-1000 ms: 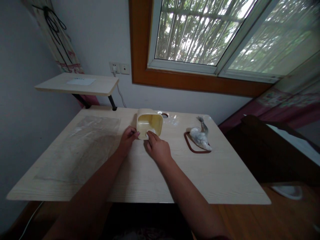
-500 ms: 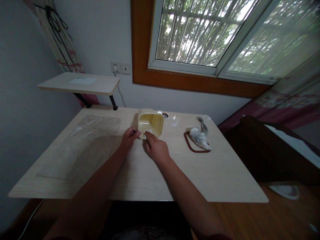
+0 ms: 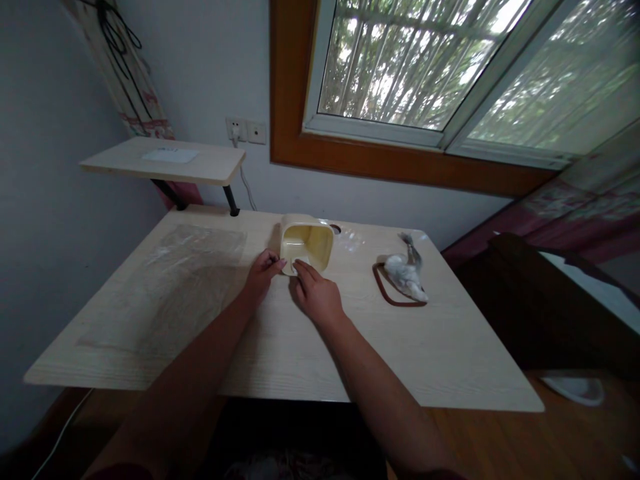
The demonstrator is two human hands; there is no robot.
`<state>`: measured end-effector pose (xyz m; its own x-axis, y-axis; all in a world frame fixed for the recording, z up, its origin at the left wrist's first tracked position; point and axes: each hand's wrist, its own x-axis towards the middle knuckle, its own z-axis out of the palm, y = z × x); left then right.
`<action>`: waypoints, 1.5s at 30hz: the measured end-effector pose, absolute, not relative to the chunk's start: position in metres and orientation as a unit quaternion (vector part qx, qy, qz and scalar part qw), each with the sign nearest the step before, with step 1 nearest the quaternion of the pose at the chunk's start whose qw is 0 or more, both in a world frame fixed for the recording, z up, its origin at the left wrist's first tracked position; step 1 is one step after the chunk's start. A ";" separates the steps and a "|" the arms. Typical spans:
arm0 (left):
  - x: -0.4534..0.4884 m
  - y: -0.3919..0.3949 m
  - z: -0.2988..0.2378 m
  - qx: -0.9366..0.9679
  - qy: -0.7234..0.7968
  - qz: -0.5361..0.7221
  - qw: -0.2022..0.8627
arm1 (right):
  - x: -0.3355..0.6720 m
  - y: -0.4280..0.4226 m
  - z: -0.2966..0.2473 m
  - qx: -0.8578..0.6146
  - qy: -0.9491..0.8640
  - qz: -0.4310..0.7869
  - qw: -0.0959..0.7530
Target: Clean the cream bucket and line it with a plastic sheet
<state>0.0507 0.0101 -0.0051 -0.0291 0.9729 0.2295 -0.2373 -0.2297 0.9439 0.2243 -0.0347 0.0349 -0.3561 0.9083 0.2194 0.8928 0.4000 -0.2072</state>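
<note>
A pale yellow plastic container (image 3: 320,250) rests on the table with its opening turned toward me. My left hand (image 3: 264,272) is closed at its lower left corner, thumb and fingers pinching the rim. At the lower rim, my right hand (image 3: 317,290) has its fingers bent over the edge, pressing a small white piece (image 3: 300,261) against the inside. That piece looks like a wipe or tissue, mostly hidden by the fingers.
On the table (image 3: 400,360), a clear plastic sheet (image 3: 175,287) lies left. A brown loop-shaped frame (image 3: 383,287) and a greyish-white bundle in a twisted plastic bag (image 3: 403,273) lie right. A raised shelf (image 3: 220,167) carrying paper (image 3: 170,155) stands at the back left.
The view has shifted slightly, so everything sits a little to the right. Both hands stay at the container's rim, with hardly any visible change in the fingers.
</note>
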 end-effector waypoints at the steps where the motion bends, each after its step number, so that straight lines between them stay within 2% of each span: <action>1: 0.051 0.010 -0.005 0.491 0.374 0.611 0.496 | 0.224 -0.035 0.035 -0.547 -0.823 0.025 0.150; 13: 0.052 0.009 -0.001 0.486 0.370 0.618 0.496 | 0.221 -0.038 0.048 -0.615 -0.784 0.008 0.083; 22: 0.055 0.004 0.005 0.502 0.387 0.606 0.480 | 0.212 -0.041 0.040 -0.542 -0.830 0.037 0.127; 31: 0.054 0.004 0.002 0.507 0.397 0.593 0.484 | 0.228 -0.037 0.044 -0.628 -0.775 0.009 0.069; 39: 0.055 0.003 0.000 0.511 0.383 0.586 0.498 | 0.217 -0.043 0.041 -0.566 -0.817 0.042 0.106; 45: 0.054 0.003 -0.003 0.511 0.403 0.580 0.490 | 0.221 -0.043 0.045 -0.611 -0.787 0.014 0.081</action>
<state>0.0541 0.0030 -0.0028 0.0021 0.9801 0.1983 -0.1555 -0.1956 0.9683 0.2212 -0.0429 0.0447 -0.2400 0.9645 0.1098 0.9599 0.2527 -0.1217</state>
